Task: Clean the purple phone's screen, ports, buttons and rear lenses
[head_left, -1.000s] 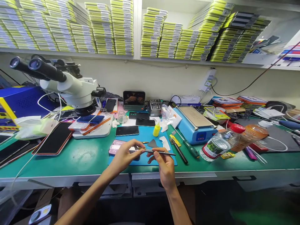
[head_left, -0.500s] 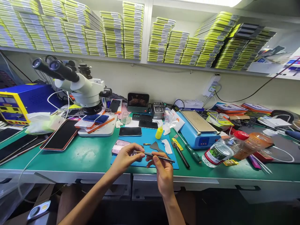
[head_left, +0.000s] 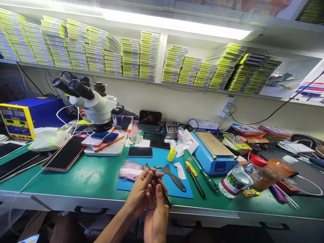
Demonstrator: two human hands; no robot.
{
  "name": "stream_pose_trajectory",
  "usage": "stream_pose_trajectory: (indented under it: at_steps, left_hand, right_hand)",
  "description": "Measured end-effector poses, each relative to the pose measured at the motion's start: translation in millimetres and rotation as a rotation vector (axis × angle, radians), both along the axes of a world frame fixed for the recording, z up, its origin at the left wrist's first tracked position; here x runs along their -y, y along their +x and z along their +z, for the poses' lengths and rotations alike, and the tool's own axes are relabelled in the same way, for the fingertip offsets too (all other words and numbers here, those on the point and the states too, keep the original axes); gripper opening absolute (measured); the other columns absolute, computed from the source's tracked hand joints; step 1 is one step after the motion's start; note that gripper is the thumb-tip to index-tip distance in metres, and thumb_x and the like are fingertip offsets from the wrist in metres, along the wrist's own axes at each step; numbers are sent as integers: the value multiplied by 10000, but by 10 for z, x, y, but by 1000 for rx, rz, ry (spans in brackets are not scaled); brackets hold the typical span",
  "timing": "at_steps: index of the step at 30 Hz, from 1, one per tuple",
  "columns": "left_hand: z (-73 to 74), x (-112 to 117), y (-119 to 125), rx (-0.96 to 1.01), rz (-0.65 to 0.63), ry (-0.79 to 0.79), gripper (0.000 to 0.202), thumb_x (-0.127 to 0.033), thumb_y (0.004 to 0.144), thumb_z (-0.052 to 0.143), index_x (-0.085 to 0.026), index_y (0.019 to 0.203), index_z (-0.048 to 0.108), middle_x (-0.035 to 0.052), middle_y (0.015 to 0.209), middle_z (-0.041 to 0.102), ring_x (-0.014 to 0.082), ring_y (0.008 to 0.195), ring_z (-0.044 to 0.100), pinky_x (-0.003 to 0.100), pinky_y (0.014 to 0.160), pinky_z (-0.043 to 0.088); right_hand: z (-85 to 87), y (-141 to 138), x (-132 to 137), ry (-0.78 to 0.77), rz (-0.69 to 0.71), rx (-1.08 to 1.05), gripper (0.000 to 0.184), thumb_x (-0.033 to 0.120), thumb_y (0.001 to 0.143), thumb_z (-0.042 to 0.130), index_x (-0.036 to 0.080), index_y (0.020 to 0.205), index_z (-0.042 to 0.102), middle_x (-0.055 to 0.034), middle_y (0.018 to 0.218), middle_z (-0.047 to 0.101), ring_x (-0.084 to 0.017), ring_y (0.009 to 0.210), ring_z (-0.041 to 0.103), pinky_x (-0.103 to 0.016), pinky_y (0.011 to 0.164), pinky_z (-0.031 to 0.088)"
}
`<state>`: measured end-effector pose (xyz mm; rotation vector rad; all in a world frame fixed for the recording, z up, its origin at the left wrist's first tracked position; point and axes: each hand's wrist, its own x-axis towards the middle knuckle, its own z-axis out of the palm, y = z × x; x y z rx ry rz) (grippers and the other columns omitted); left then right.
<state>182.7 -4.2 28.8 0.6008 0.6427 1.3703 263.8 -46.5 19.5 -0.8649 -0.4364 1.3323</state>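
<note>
Both my hands are together over the front edge of the mat, on a slim dark pen-shaped tool (head_left: pixel 165 196) whose exact kind I cannot make out. My left hand (head_left: pixel 139 189) pinches it near its upper end, where a thin tip pokes up past the fingers. Lower down, my right hand (head_left: pixel 157 207) is wrapped round the shaft, thumb along it. Beyond the hands, a phone with a pinkish screen (head_left: pixel 134 171), partly blurred out, lies on the blue mat (head_left: pixel 152 158). A dark grey spatula-shaped scraper (head_left: pixel 174 178) rests just right of my fingers.
A yellow bottle (head_left: pixel 171 155), a black-screened phone (head_left: pixel 140 152) and a green-handled screwdriver (head_left: pixel 209 179) lie around the mat. On the right stand a blue heating plate (head_left: pixel 215 148) and a water bottle (head_left: pixel 235 182); a microscope (head_left: pixel 98 109) is at the left.
The tool has turned from nearly level to steeply slanted, and my hands have drawn closer together and lower. The scraper is now uncovered. My view has tilted up.
</note>
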Motion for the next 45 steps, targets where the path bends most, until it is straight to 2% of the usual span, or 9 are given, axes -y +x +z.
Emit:
stream_pose_trajectory:
  at_steps: [5, 9, 14, 18, 24, 30, 38, 43, 45]
  left_hand:
    - [72, -24, 36, 63, 56, -55, 221, -266, 1011, 896, -134, 1138, 772, 47, 1034, 826, 149, 830, 794, 240, 678, 653]
    - [139, -89, -8, 97, 176, -72, 108, -219, 1060, 826, -135, 1092, 766, 16, 991, 801, 162, 899, 807, 285, 772, 691]
    - [175, -111, -91, 128, 236, -116, 98, -220, 1062, 824, -137, 1074, 772, 2, 951, 796, 172, 910, 814, 339, 855, 707]
    - [191, -93, -87, 135, 203, -140, 106, -228, 1058, 830, -138, 1088, 782, 12, 971, 814, 175, 923, 820, 339, 867, 703]
    - [203, -146, -95, 115, 142, -156, 131, -219, 1036, 858, -135, 1114, 794, 24, 991, 832, 174, 898, 823, 339, 858, 706]
    - [181, -164, -114, 102, 122, -161, 105, -200, 1062, 819, -136, 1137, 783, 15, 1005, 819, 161, 875, 810, 323, 827, 705]
    - [166, -156, -146, 102, 98, -147, 104, -190, 1048, 834, -130, 1119, 786, 37, 1068, 838, 179, 950, 829, 357, 894, 719]
    - [159, -136, -117, 96, 88, -137, 140, -210, 1029, 866, -128, 1118, 796, 38, 1038, 846, 179, 918, 832, 360, 892, 718]
    - [159, -130, -104, 93, 79, -135, 139, -216, 1033, 863, -128, 1118, 797, 39, 1037, 848, 183, 929, 836, 376, 918, 720]
  right_hand:
    - [32, -32, -8, 1, 23, 8, 643, 718, 797, 996, 272, 1244, 876, -117, 1399, 840, -166, 970, 842, -221, 771, 679]
    - [6, 64, 32, 73, 84, 92, 768, 840, 823, 900, 233, 1293, 855, -182, 1422, 816, -206, 821, 824, -304, 637, 675]
    - [-103, 283, 18, 133, 88, 331, 700, 768, 870, 897, 183, 1253, 857, -133, 984, 873, -209, 619, 754, -326, 580, 653]
    - [-167, 405, -101, 173, 89, 566, 544, 722, 871, 911, 219, 1077, 887, -73, 864, 833, -190, 609, 705, -294, 624, 622]
    - [-156, 521, -185, 219, 138, 766, 666, 857, 1000, 658, 227, 838, 803, 2, 582, 545, -163, 542, 486, -292, 560, 425]
    - [-161, 510, -143, 203, 160, 816, 586, 799, 1012, 695, 239, 1165, 771, 9, 734, 655, -185, 642, 557, -288, 642, 475]
    - [-208, 597, -215, 220, 153, 867, 641, 815, 1069, 564, 239, 846, 736, 18, 599, 514, -174, 572, 491, -304, 602, 407]
    - [-159, 567, -163, 205, 124, 864, 589, 800, 1014, 684, 246, 1183, 789, 14, 726, 604, -188, 647, 537, -294, 633, 446]
    - [-141, 552, -148, 195, 118, 857, 558, 784, 988, 739, 255, 1162, 767, 6, 788, 654, -181, 665, 555, -286, 639, 455]
